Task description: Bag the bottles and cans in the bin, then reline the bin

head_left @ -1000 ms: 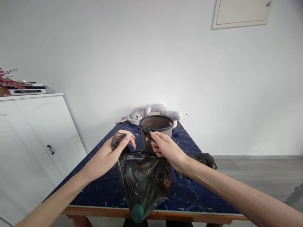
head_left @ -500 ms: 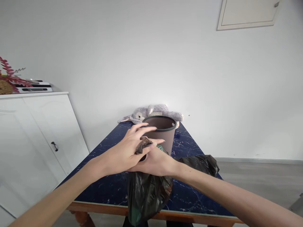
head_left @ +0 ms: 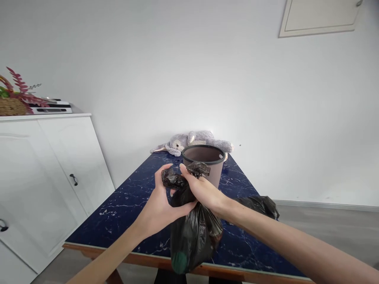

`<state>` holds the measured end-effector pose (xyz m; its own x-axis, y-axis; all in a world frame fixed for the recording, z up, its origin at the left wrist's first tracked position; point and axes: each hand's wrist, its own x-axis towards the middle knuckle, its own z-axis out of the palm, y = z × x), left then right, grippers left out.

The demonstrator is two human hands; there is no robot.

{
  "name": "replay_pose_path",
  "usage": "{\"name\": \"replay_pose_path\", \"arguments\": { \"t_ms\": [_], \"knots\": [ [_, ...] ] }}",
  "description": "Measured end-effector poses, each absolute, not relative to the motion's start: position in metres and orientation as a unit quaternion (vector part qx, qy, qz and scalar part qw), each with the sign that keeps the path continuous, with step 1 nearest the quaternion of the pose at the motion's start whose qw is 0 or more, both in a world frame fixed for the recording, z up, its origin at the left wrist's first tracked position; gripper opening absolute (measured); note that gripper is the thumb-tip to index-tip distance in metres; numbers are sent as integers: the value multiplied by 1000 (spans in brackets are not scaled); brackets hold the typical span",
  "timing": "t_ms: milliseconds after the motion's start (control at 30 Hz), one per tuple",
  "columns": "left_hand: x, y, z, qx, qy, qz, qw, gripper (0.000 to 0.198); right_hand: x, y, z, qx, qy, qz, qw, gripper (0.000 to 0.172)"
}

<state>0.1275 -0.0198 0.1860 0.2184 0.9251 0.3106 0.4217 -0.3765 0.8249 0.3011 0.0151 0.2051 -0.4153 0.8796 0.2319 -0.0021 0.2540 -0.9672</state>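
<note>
A filled black garbage bag point(head_left: 191, 236) hangs over the table's front edge, its thin plastic showing something green at the bottom and something reddish-brown at the right. My right hand point(head_left: 205, 193) is closed around the gathered neck of the bag, with a bunch of plastic sticking out past the thumb. On the other side, my left hand point(head_left: 162, 201) curls round the same neck, its fingers behind a second crumpled tuft and its thumb reaching across under the right hand. Just beyond both hands stands a brown trash can point(head_left: 217, 173) with a dark rim.
A grey plush rabbit point(head_left: 204, 140) lies behind the can against the wall. Another black plastic bag point(head_left: 260, 205) rests at the right edge of the blue marbled table point(head_left: 118, 213). To the left stands a white cabinet point(head_left: 53, 157) with a wicker basket point(head_left: 12, 106) on top.
My hands were crossed over each other at the bag's neck. They are now apart, the left hand lower and turned palm inward, and two tufts of plastic show. The view has shifted slightly left.
</note>
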Motion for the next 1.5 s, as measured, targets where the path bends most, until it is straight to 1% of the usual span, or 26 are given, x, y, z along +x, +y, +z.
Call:
{"name": "replay_pose_path", "arguments": {
  "t_ms": [67,133,167,233,300,333,400,467,533,667,800,867,967,1000,1067,1133,1200,1300,1400,1500],
  "knots": [
    [131,-15,185,728,451,412,311,90,304,15,209,-357,-665,508,415,36],
    [132,-11,186,738,448,414,289,71,310,15,213,-358,-687,490,399,25],
    [132,-9,187,739,450,416,281,62,314,15,215,-343,-709,478,390,24],
    [131,-5,189,738,446,418,285,39,326,18,219,-296,-761,465,343,22],
    [130,-3,190,746,430,403,312,18,338,21,224,-250,-806,456,283,20],
    [129,-1,190,750,421,392,327,12,344,23,227,-234,-824,448,257,19],
    [130,2,190,753,412,374,350,18,355,25,230,-226,-850,421,223,19],
    [131,4,189,744,417,376,360,24,361,26,231,-238,-867,379,222,17],
    [133,5,187,730,430,387,364,25,363,26,228,-253,-879,314,255,12],
    [134,5,185,718,446,400,355,24,359,26,212,-309,-876,150,339,21],
    [135,2,188,751,420,364,357,26,354,28,195,-348,-847,11,402,22],
    [138,0,190,749,395,364,387,34,352,29,191,-334,-838,-50,430,23],
    [146,2,191,685,382,413,463,60,348,27,190,-288,-822,-154,467,21],
    [149,3,191,660,385,426,485,65,347,26,190,-276,-814,-191,474,21],
    [154,7,190,625,393,432,518,61,345,25,189,-261,-805,-247,472,23],
    [157,10,188,597,394,438,544,51,344,25,186,-249,-812,-266,456,25],
    [158,13,187,572,388,456,561,46,344,25,182,-236,-826,-267,437,28],
    [157,13,185,550,381,470,576,43,346,23,173,-207,-845,-282,404,23],
    [154,11,182,555,386,477,562,41,346,17,167,-164,-868,-294,365,22],
    [149,12,178,568,413,482,524,43,345,5,162,-147,-880,-272,361,26]
  ]
}}
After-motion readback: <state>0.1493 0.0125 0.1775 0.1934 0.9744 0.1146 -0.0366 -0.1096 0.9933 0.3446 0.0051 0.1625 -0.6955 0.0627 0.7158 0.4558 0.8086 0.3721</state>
